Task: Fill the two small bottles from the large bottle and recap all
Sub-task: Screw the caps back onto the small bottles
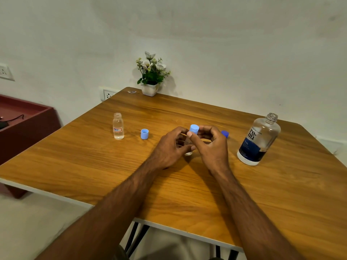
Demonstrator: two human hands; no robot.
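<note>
Both hands meet mid-table, right hand (210, 145) pinching the light blue cap (194, 128).

Looks like a plain domestic room to us, not a lab or workshop. We see a wood-grain table (187, 184) on thin black legs pushed against a bare off-white wall (206, 44), a small white pot of artificial flowers (151, 74) at the table's back edge, household wall sockets (108, 94), and a dark red cabinet (22, 124) with a cable on top at left.
</note>
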